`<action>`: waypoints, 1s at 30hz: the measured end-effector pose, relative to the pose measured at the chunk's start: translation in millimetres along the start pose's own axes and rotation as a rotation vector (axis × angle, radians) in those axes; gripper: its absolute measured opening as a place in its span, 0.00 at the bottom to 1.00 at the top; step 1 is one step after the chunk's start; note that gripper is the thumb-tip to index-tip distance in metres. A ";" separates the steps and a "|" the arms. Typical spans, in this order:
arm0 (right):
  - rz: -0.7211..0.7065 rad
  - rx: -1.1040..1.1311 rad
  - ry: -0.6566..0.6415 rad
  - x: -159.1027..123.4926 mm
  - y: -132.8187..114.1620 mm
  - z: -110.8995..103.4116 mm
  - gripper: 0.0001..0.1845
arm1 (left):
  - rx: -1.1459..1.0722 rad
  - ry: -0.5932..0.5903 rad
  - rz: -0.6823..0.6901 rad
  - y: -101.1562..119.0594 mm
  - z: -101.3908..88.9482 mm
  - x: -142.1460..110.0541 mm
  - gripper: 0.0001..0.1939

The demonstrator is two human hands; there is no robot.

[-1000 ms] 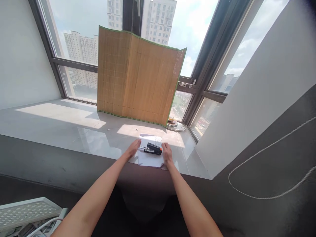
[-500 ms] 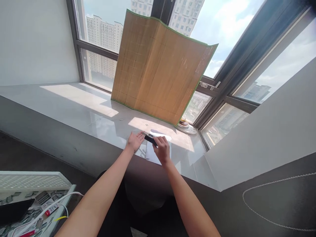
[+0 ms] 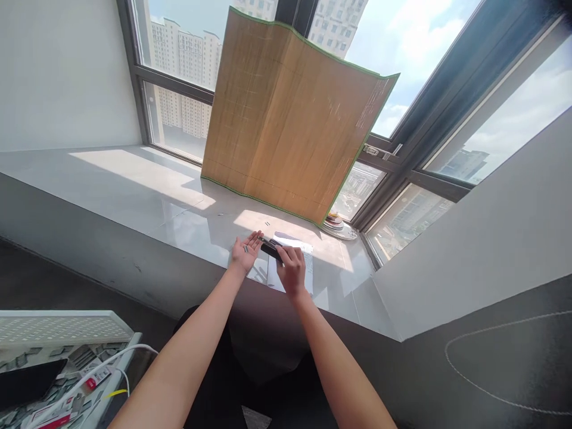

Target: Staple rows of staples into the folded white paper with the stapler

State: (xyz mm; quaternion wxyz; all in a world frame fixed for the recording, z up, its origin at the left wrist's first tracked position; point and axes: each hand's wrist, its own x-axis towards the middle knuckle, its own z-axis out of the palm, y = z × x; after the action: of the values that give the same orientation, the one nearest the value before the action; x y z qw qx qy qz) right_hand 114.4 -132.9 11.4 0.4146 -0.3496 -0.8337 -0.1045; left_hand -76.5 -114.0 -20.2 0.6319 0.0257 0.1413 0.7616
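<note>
My right hand (image 3: 292, 268) grips a black stapler (image 3: 271, 250) whose narrow end points left. Beside it, my left hand (image 3: 244, 252) is turned palm up with the fingers stretched out. A small grey metallic piece (image 3: 245, 248), perhaps a strip of staples, lies on that palm. The stapler's tip is close to the left fingertips; whether they touch is hard to tell. White paper sheets (image 3: 308, 253) with writing lie under and behind my right hand on the sill. Two tiny slim pieces (image 3: 267, 224) rest just beyond my hands.
A bamboo mat (image 3: 290, 119) with green edging stands against the window. Stacked plates (image 3: 339, 227) sit by its right corner. Another tiny piece (image 3: 220, 214) lies on the pale windowsill (image 3: 179, 229). At lower left, a white basket (image 3: 62, 322) holds grey pieces, a black device and cables.
My left palm has turned further upward and its fingers have spread, so the small grey piece on it shows. My right hand still holds the stapler in nearly the same place.
</note>
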 end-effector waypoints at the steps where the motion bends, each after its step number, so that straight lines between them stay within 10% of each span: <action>1: 0.173 0.035 0.052 -4.9 6.0 -0.9 0.15 | 0.003 -0.003 -0.013 0.6 -0.1 -0.6 0.38; 4: 0.565 0.159 0.077 -19.2 26.3 -0.2 0.12 | 0.022 0.002 -0.030 3.6 2.7 -4.8 0.39; 8: 0.716 0.223 -0.001 -27.3 37.5 -1.8 0.14 | 0.054 -0.078 -0.052 2.6 13.3 -23.2 0.40; 12: 0.563 0.260 0.185 -15.1 7.8 -18.5 0.14 | 0.138 -0.187 -0.028 -22.5 31.0 -58.3 0.38; 19: 0.361 0.741 0.054 4.0 -56.2 -34.3 0.05 | 0.391 -0.104 0.307 -74.3 57.2 -101.4 0.30; 30: 0.319 0.860 -0.044 3.8 -34.7 -54.3 0.15 | 0.622 0.046 0.481 -87.5 84.3 -97.0 0.25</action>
State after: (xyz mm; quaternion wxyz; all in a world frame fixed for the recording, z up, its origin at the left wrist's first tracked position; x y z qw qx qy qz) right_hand 123.1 -181.7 52.7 0.5152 -0.2716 -0.7457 0.3237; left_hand 44.8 -178.5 52.6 0.3940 0.2313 0.3693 0.8092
